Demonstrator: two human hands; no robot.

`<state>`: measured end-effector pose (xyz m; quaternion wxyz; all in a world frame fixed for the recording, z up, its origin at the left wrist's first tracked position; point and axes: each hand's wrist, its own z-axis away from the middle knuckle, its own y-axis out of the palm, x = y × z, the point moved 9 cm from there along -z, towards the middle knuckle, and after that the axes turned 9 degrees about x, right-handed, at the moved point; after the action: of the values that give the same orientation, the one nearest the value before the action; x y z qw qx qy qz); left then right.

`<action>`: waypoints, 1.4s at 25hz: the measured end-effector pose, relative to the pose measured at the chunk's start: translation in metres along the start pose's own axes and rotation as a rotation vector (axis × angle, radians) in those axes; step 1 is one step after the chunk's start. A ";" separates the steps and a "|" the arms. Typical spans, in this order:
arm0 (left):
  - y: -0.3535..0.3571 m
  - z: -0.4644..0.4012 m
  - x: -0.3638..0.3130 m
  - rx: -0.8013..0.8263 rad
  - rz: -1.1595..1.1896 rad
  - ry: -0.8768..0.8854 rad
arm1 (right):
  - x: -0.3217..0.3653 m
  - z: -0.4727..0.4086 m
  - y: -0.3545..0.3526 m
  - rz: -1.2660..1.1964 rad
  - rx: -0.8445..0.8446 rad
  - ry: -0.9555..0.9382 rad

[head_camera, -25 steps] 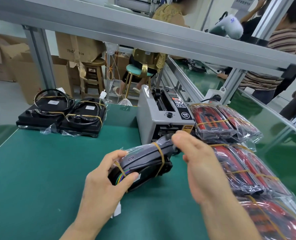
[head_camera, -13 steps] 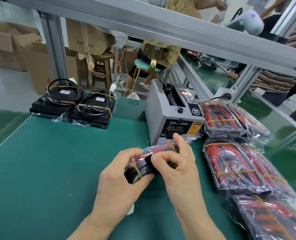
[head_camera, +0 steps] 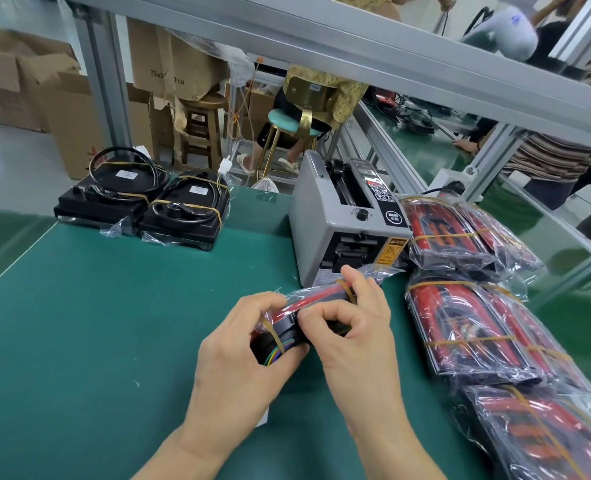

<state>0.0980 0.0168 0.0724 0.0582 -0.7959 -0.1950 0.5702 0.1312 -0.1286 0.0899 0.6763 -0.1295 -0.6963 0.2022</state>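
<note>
A bagged part point(head_camera: 316, 299), red and black in clear plastic with rubber bands round it, is held just above the green table point(head_camera: 96, 323) in front of me. My left hand point(head_camera: 242, 358) grips its near end, where coloured wires show. My right hand point(head_camera: 352, 327) holds the middle of the part, thumb and forefinger curled round its black edge. The hands hide most of the underside.
A grey tape dispenser point(head_camera: 342, 223) stands right behind the hands. Several bagged red parts point(head_camera: 467, 327) lie stacked along the right. Two black units with coiled cables point(head_camera: 141, 202) sit at the far left. Aluminium frame rails, cardboard boxes, stools and other workers lie beyond.
The part was turned from its grey face to its red side and drawn closer to me. My right hand moved from its far end to its middle.
</note>
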 end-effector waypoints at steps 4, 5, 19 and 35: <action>-0.001 -0.001 -0.001 0.000 0.008 -0.001 | 0.001 0.000 0.000 0.007 -0.026 -0.009; -0.001 -0.001 -0.001 0.000 0.014 -0.003 | 0.002 0.001 -0.001 0.012 -0.035 -0.014; -0.002 -0.001 -0.004 0.003 0.001 0.016 | 0.006 0.004 -0.005 0.092 -0.217 -0.140; -0.051 -0.017 0.039 0.301 0.234 -0.030 | -0.033 -0.026 -0.030 -0.096 0.446 -0.102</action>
<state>0.1117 0.0805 0.0602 0.1070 -0.7868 -0.0143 0.6077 0.1618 -0.1676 0.0742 0.6608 0.0668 -0.6732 0.3250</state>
